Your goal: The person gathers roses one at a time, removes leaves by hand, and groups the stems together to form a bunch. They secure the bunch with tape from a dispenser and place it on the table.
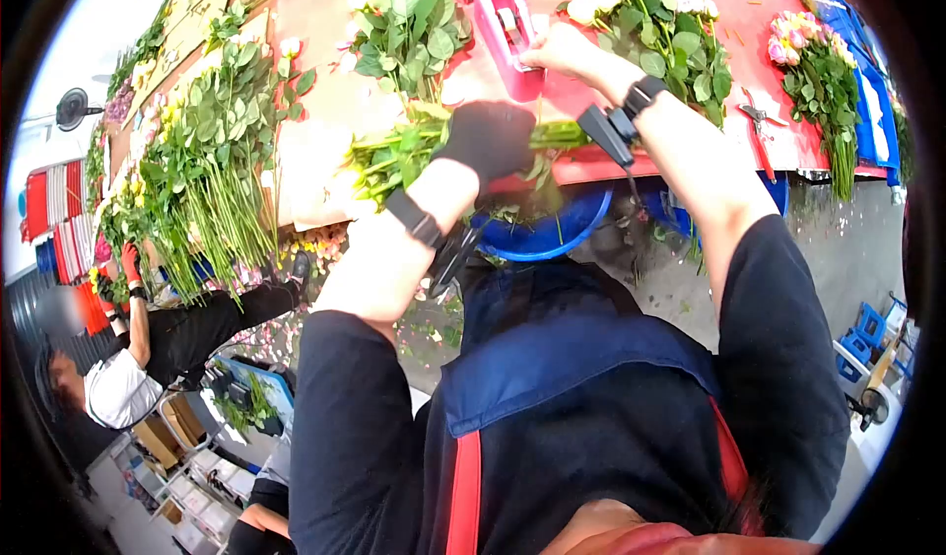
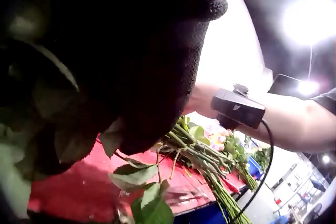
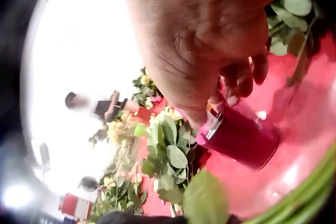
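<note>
Head view, left hand (image 1: pixel 490 141), grip round one stem bundle (image 1: pixel 564 135), right hand (image 1: pixel 570 49) pinching one pink tape dispenser (image 1: pixel 522 83)

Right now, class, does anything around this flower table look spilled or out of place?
Yes: loose petals and plant scraps are scattered on the floor below the table, looking untidy beside the gathered bunches above.

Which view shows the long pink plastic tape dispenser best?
The head view: it shows the dispenser from above, tape roll included. The right wrist view shows it partly behind the right hand; the left wrist view doesn't.
</note>
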### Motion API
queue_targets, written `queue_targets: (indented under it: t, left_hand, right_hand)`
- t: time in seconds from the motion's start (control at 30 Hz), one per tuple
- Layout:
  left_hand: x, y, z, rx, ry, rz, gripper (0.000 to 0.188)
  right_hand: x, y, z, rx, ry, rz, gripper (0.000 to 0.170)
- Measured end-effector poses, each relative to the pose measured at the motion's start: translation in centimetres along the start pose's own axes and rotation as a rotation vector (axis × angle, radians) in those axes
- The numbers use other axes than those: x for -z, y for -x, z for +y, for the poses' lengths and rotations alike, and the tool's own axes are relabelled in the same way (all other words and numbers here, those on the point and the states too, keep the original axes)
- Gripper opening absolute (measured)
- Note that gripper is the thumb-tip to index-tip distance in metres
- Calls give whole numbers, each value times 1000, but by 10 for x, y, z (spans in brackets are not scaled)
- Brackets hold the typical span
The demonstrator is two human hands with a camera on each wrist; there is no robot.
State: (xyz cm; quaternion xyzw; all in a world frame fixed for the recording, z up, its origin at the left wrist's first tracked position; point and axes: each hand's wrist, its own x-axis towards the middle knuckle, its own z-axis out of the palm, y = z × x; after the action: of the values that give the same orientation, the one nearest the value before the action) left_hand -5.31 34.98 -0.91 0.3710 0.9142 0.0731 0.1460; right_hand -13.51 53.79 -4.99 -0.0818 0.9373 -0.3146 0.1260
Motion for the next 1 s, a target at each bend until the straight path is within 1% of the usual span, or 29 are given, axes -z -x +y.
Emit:
queue_targets:
  t: [0.03,0.07,0.13,0.17,0.2,0.23,0.27,0.3,0.33,0.37,0.43,0.47,0.5,0.53,0.57,0.6,0.63,0.67,0.7,0.73,0.77,0.8,0.83,0.87,0.9,0.93,0.97,1.0]
  left_hand:
    - [4,-9,-5,22,41,-57,26]
    - [10,-18,-8,60,46,-146,32]
    - [9,-29,-18,91,103,-207,33]
    - [9,-31,-22,107,132,-237,33]
    - [12,-30,-28,55,160,-209,33]
    - [15,-29,-33,16,221,-219,34]
    - [17,-28,-38,-20,282,-228,35]
    - [18,-27,-42,-56,343,-240,36]
    - [30,-33,-42,-8,383,-461,41]
    - [38,-30,-40,-10,495,-508,43]
    - [48,-19,-34,-13,720,-593,46]
    - [48,-15,-32,-90,783,-570,46]
    - [51,-10,-25,-52,757,-558,46]
    - [40,-11,-23,-20,890,-565,48]
    - [30,-11,-21,14,1022,-567,50]
    - [36,-7,-13,121,970,-600,58]
    - [47,-4,-4,38,658,-440,69]
    - [43,-1,-1,52,567,-371,71]
    - [39,4,1,71,475,-301,74]
    - [43,10,3,56,455,-264,74]
    - [49,15,4,54,477,-269,71]
    - [43,17,4,46,492,-230,69]
    - [41,23,5,26,406,-120,62]
    - [22,27,-1,-72,435,115,56]
    - [34,27,0,-54,415,71,51]
    - [37,31,1,-76,364,125,48]
    - [40,35,3,-95,312,179,45]
    - [34,37,7,-144,259,304,42]
  right_hand:
    - [-20,-20,20,42,-22,47,38]
    - [-15,-15,9,22,-80,46,38]
    - [12,23,-44,-13,-190,48,37]
    - [20,54,-59,78,-66,138,34]
    - [38,97,-91,69,-212,157,21]
    - [24,120,-77,43,-195,214,24]
    - [23,144,-80,-138,-235,108,22]
    - [6,160,-77,-243,-436,133,25]
    - [-19,168,-65,-265,-605,166,24]
    - [-34,171,-62,-333,-810,179,22]
    - [-50,168,-51,-327,-1054,214,18]
    - [-54,165,-49,-298,-1097,225,16]
    - [-56,162,-50,-273,-1142,237,15]
    - [-59,159,-50,-244,-1187,250,14]
    - [-60,159,-46,-250,-1162,206,13]
    - [-61,159,-39,-251,-1136,161,12]
    - [-62,157,-33,-249,-1108,116,11]
    - [-68,154,-29,-297,-1153,139,10]
    - [-56,154,-32,-295,-1085,138,10]
    - [-51,152,-28,-236,-972,101,15]
    - [-45,150,-20,-170,-859,63,24]
    - [-49,140,0,-113,-240,97,23]
    - [-48,126,3,-40,-268,286,23]
    - [-47,113,7,41,-278,481,23]
    - [-46,101,11,119,-266,666,24]
    - [-48,88,18,194,-230,664,23]
    - [-46,83,22,317,-88,555,23]
    - [-42,74,29,454,115,472,22]
